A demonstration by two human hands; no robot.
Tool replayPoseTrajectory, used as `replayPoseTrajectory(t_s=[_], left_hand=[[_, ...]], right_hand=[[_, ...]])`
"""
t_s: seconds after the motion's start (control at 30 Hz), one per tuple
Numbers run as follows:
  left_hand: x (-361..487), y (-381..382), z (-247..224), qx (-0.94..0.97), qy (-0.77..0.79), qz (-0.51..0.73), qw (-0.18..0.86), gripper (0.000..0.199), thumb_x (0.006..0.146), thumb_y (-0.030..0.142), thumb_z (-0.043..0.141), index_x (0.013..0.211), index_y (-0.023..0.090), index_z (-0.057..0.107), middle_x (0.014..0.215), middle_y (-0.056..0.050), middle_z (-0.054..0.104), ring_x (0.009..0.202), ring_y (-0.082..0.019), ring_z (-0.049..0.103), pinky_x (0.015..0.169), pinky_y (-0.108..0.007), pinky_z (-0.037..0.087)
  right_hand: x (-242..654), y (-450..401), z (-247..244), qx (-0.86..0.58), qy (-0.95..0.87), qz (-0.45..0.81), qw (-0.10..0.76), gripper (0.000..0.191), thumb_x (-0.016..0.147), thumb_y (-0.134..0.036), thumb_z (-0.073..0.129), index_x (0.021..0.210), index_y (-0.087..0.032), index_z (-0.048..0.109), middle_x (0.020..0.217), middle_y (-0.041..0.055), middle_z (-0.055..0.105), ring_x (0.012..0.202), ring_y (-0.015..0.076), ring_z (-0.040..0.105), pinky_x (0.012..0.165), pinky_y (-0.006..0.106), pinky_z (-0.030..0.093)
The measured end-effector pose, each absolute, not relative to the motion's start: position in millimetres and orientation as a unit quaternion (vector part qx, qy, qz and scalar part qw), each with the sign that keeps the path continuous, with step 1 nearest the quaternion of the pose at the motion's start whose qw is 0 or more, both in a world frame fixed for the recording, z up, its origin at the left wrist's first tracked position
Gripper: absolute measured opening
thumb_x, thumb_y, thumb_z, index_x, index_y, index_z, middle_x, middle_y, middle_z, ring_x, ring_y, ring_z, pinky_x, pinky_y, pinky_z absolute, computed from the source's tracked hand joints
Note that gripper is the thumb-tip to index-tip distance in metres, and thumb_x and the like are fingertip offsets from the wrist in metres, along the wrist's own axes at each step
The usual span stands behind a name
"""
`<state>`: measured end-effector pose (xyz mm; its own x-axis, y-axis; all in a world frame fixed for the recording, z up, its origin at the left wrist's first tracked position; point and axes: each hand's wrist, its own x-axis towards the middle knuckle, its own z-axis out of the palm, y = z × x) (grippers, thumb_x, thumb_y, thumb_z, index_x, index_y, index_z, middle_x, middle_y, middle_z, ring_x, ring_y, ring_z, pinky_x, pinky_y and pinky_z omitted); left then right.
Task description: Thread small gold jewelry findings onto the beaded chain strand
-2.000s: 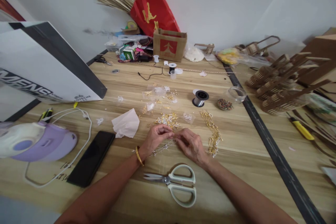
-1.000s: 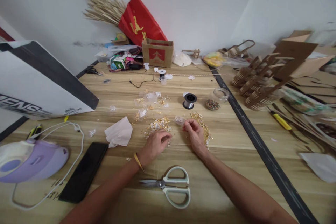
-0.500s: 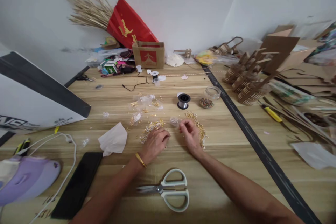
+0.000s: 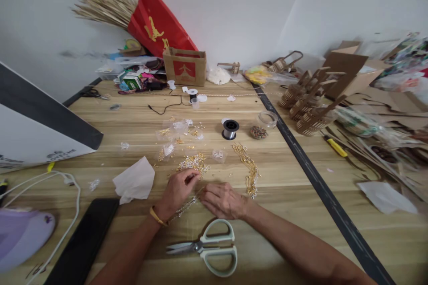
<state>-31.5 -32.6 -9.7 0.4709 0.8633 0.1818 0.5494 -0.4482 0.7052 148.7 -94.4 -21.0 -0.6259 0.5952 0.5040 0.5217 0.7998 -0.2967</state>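
A silver beaded chain (image 4: 186,207) lies between my hands, partly hidden under my left wrist. Its thin end meets the fingertips of my right hand (image 4: 224,199), which are closed around it. My left hand (image 4: 176,190) pinches thumb and forefinger together at the near edge of a pile of gold and silver beads (image 4: 194,161); whatever sits in that pinch is too small to make out. To the right lies a bundle of gold chains (image 4: 249,169). White-handled scissors (image 4: 217,249) rest in front of my hands, blades pointing left.
Beyond the beads are a small bag of rings (image 4: 218,155), a wire spool (image 4: 230,129) and a jar of beads (image 4: 264,125). A tissue (image 4: 135,180) and a black phone (image 4: 83,240) lie left. Woven baskets (image 4: 309,120) and a yellow cutter (image 4: 337,147) stand right.
My right hand has come left and nearer, from beside the gold chains to the silver chain. That chain now shows between my hands. The view has shifted slightly right.
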Motion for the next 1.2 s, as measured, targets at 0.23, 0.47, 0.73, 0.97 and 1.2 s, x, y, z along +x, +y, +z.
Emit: replayPoseTrajectory(t_s=[0.23, 0.47, 0.73, 0.97, 1.2], left_hand=[[-23.5, -28.3, -6.1, 0.818, 0.414, 0.265, 0.298, 0.013, 0.081, 0.019, 0.055, 0.081, 0.018, 0.067, 0.08, -0.003, 0.07, 0.072, -0.016, 0.062, 0.069, -0.025, 0.046], [-21.7, -26.6, 4.3, 0.834, 0.402, 0.253, 0.282, 0.013, 0.081, 0.018, 0.055, 0.083, 0.018, 0.068, 0.084, -0.005, 0.071, 0.078, -0.017, 0.062, 0.074, -0.028, 0.046], [-28.4, -31.1, -3.1, 0.816, 0.409, 0.29, 0.289, 0.011, 0.082, 0.018, 0.055, 0.081, 0.019, 0.066, 0.082, -0.004, 0.07, 0.077, -0.017, 0.063, 0.074, -0.026, 0.047], [-37.1, -30.4, -8.2, 0.8, 0.42, 0.331, 0.272, 0.012, 0.083, 0.021, 0.054, 0.08, 0.018, 0.065, 0.081, -0.005, 0.07, 0.076, -0.017, 0.063, 0.074, -0.027, 0.047], [-43.2, -23.9, -6.8, 0.769, 0.457, 0.354, 0.273, 0.011, 0.081, 0.022, 0.056, 0.079, 0.018, 0.066, 0.08, -0.003, 0.071, 0.073, -0.016, 0.064, 0.071, -0.024, 0.049]], right_hand=[[148.5, -96.2, -20.7, -0.309, -0.901, 0.053, 0.299, 0.01, 0.091, -0.015, 0.044, 0.093, -0.017, 0.053, 0.078, 0.0059, 0.061, 0.068, 0.0152, 0.06, 0.059, 0.026, 0.046], [155.7, -91.0, -20.5, -0.399, -0.769, 0.166, 0.471, 0.008, 0.088, -0.019, 0.047, 0.084, -0.019, 0.054, 0.073, 0.0038, 0.057, 0.066, 0.015, 0.054, 0.059, 0.026, 0.045], [177.3, -61.6, -27.3, -0.533, -0.444, 0.318, 0.646, 0.018, 0.084, -0.035, 0.053, 0.076, -0.019, 0.053, 0.062, -0.0023, 0.048, 0.055, 0.0119, 0.045, 0.054, 0.024, 0.04], [174.0, -59.8, -25.4, -0.53, -0.436, 0.326, 0.65, 0.019, 0.083, -0.036, 0.055, 0.074, -0.019, 0.053, 0.061, -0.0028, 0.049, 0.056, 0.0116, 0.045, 0.055, 0.024, 0.039], [168.7, -66.2, -27.2, -0.526, -0.474, 0.318, 0.63, 0.019, 0.083, -0.036, 0.056, 0.076, -0.018, 0.054, 0.064, -0.0015, 0.049, 0.058, 0.012, 0.046, 0.054, 0.024, 0.039]])
